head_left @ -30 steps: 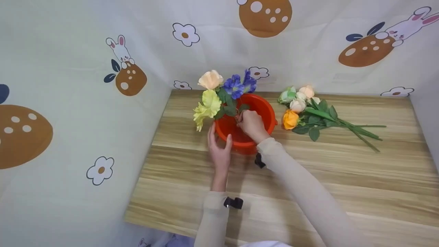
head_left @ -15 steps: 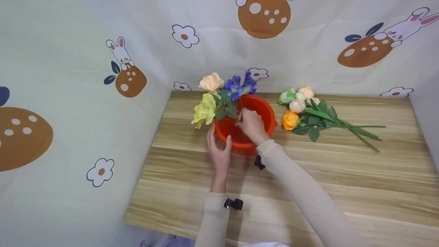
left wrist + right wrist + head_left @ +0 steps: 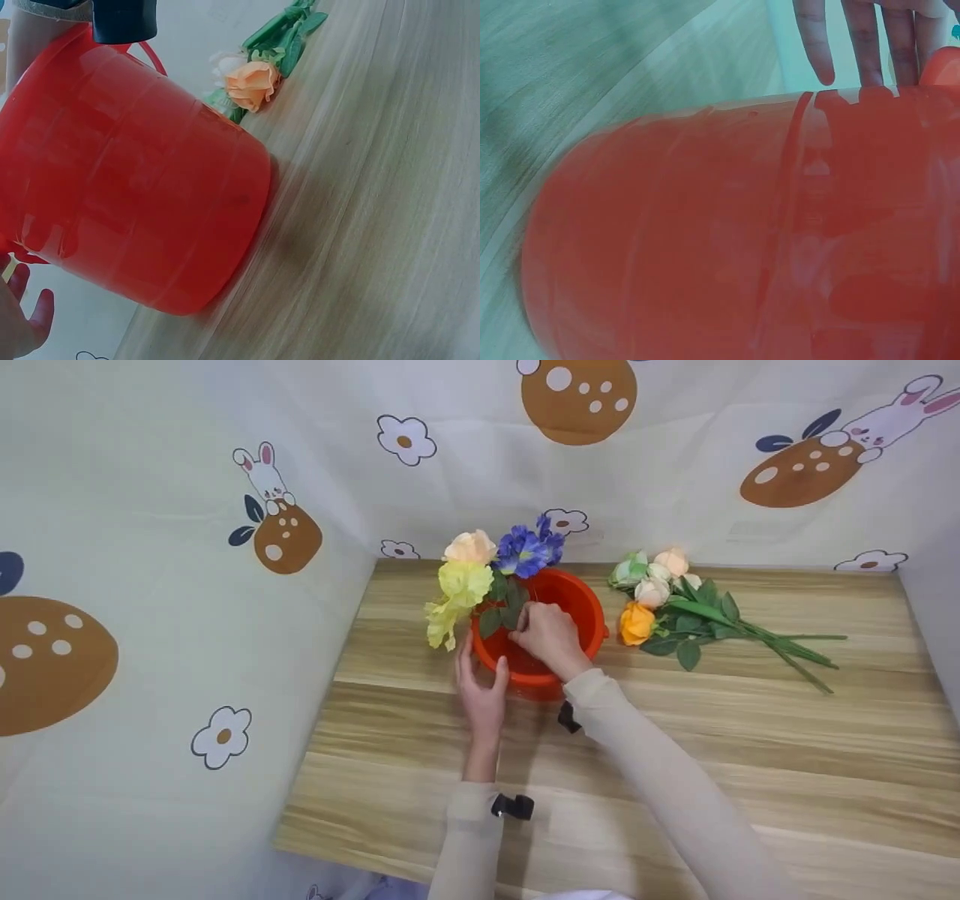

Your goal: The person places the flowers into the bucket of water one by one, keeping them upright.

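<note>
The wooden table (image 3: 750,750) is your work surface, and the red bucket (image 3: 538,680) stands upright near its back edge. To the bucket's right, well apart from your hands, a loose bunch of flowers (image 3: 703,619) lies on its side; that part looks untouched and, by my judgement, is what remains. The flower cluster (image 3: 499,585), yellow, peach and blue heads with dark leaves, leans over the bucket's far-left rim, its lower part inside, so I'd call your arranging roughly midway, with this lot placed but perhaps not settled. Your right hand (image 3: 551,637) reaches into the bucket's mouth, fingers curled, seemingly pinching the cluster low down, though the fingertips are hidden. Your left hand (image 3: 482,697) grasps nothing; its fingers extend along the bucket's left side, thumb spread near the rim.
</note>
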`<state>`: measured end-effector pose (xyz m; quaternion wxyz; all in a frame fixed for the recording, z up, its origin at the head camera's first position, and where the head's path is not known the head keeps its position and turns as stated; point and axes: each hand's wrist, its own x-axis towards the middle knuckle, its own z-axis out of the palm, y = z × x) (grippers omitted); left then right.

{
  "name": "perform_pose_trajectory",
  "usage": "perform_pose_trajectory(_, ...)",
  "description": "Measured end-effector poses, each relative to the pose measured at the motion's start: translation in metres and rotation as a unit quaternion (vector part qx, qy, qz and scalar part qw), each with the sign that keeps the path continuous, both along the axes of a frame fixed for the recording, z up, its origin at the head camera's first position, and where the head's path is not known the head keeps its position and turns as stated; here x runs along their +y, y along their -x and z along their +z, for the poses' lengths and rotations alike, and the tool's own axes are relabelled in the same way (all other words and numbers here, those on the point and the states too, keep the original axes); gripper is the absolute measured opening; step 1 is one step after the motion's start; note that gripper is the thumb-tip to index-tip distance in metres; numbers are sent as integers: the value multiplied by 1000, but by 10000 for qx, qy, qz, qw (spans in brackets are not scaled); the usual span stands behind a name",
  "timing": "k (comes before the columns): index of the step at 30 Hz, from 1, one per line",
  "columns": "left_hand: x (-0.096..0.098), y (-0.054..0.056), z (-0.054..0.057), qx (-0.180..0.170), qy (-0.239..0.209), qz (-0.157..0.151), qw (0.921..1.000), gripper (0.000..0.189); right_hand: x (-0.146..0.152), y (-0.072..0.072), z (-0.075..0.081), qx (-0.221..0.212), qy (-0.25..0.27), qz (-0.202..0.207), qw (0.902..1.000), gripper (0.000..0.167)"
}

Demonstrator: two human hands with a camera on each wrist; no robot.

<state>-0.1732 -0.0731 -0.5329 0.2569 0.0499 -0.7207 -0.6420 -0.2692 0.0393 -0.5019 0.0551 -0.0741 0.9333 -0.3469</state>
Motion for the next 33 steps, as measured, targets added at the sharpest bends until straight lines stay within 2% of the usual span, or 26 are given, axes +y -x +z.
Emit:
perform_pose_trajectory(7, 1, 1, -1, -154, -152, -30, 9998, 63, 1, 0, 1, 277, 1120, 2, 9933, 15)
perform_pose_trajectory(14, 2, 0, 0, 52, 8, 34, 10000, 61, 4, 0, 3, 625, 1781, -23, 9820, 13)
perform_pose_trajectory(18, 1, -1, 0, 28, -13, 40, 10000, 61, 5, -2, 7, 770, 2163, -11, 9733, 14)
perform_pose_trajectory(26, 1, 0, 2, 11, -306, 9, 9995, 61, 18, -8, 23, 1041, 2577, 33, 9606, 14)
perform_pose_trajectory(33, 3, -1, 4, 217, -37, 178, 9996, 56, 34, -14, 31, 922, 2724, -65, 9577, 15)
